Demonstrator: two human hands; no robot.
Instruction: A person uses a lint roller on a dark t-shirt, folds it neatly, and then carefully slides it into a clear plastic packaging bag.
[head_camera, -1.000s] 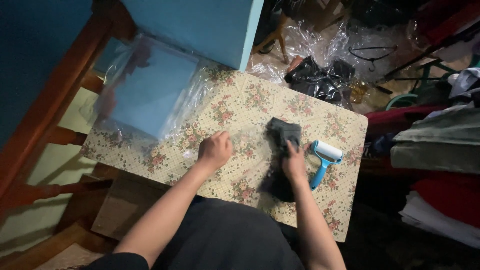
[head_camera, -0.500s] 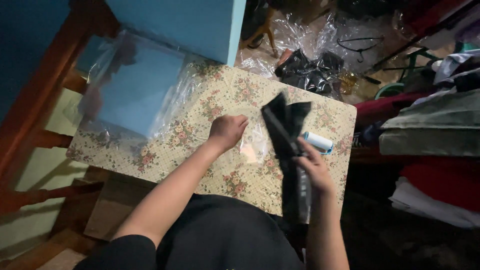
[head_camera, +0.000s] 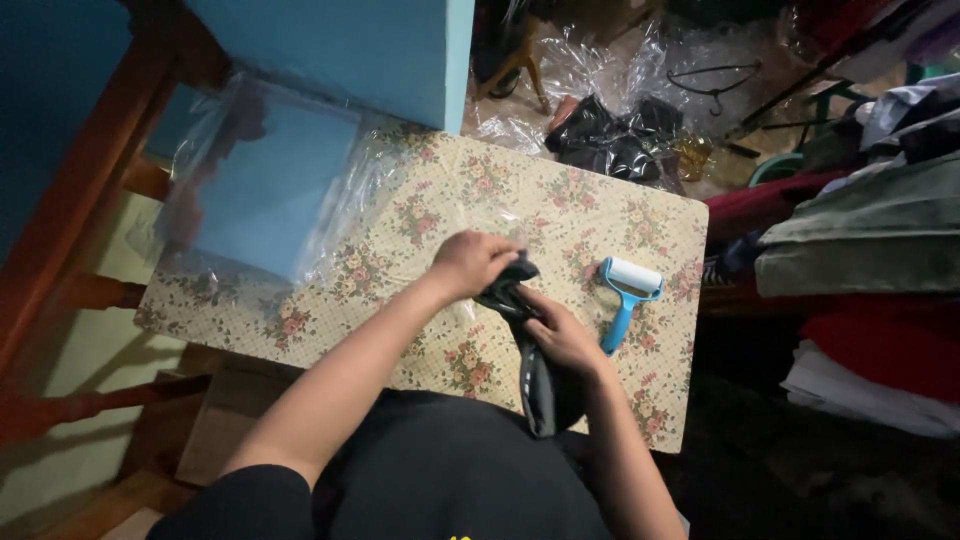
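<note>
Both hands grip a dark garment (head_camera: 535, 350): left hand (head_camera: 470, 262) pinches its top, right hand (head_camera: 562, 335) mid-length. Looks soft, floppy, light. Lint roller (head_camera: 625, 295) at 3 o'clock on the tabletop (head_camera: 420, 220).

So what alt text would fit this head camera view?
Two hands, left hand and right hand, grip a dark garment over a floral-covered table. A blue lint roller lies beside them, and clear plastic bags on the left.

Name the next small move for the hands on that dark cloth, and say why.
Probably feed the dark cloth further into the clear bag: the left hand grips its top end at the bag, the right hand holds it lower, and most still hangs off the table.
</note>
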